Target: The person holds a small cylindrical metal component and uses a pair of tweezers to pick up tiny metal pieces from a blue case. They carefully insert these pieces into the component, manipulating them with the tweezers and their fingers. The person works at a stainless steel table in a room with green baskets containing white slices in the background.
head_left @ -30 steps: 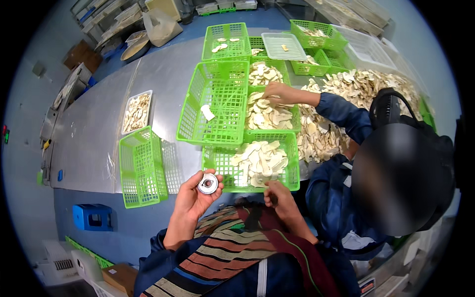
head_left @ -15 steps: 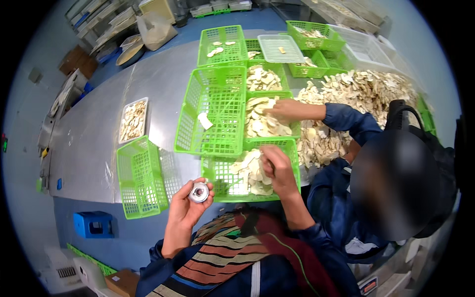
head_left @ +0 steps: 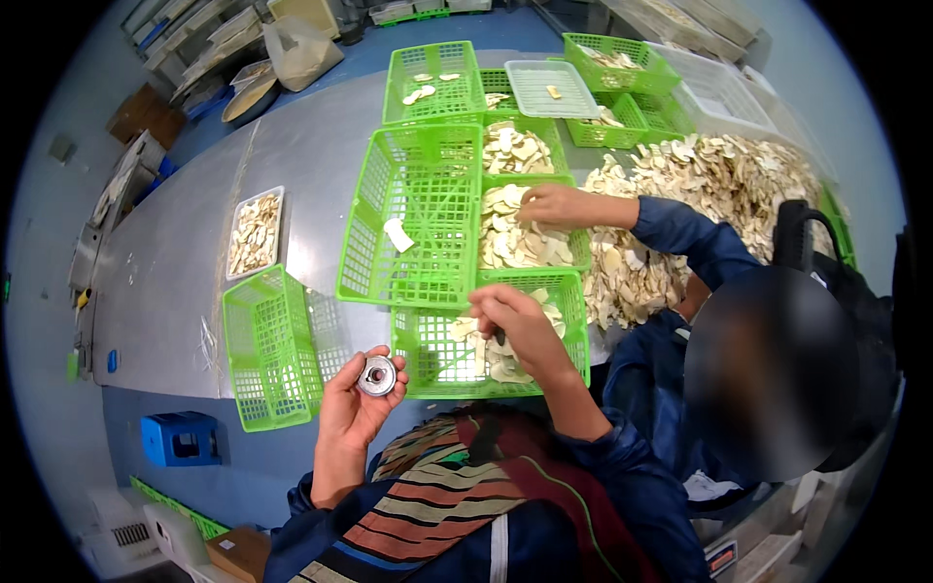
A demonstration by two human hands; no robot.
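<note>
Round silver disc (head_left: 377, 376) grasped by left hand (head_left: 352, 416), just beside green lattice basket (head_left: 420, 355); right hand (head_left: 525, 335), curled with contents unclear, now up from basket's near rim, within reach of pale mushroom slices (head_left: 507, 370); beyond, co-worker's hand (head_left: 554, 207).

Worktop (head_left: 170, 272): grey metal, seamed from far to near edge
Floor (head_left: 267, 466): blue, beyond far and near edges
Stool (head_left: 165, 435): blue, off the near left corner
Wall (head_left: 47, 243): pale, past the left edge
Shelving (head_left: 206, 49): past the far edge
</note>
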